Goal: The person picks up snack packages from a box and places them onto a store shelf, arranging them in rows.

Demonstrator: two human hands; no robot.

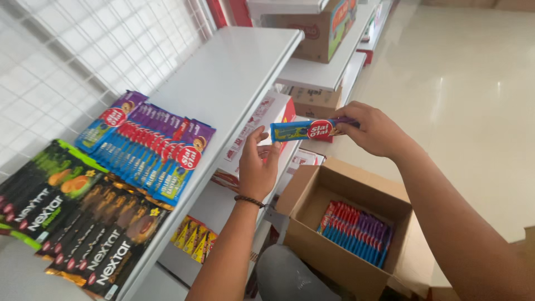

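I see R hand (374, 131) pinching one end of a blue snack pack (308, 129), held above the open box (340, 223); L hand (257, 167) open, fingertips at pack's other end, beside shelf (223, 83).

black snack packs (83, 234) cropped at left edge

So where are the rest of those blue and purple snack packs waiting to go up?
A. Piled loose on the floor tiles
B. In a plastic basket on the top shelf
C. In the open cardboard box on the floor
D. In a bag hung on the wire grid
C: the open box below the hands holds a row of packs matching the pack held between the left hand and right hand.
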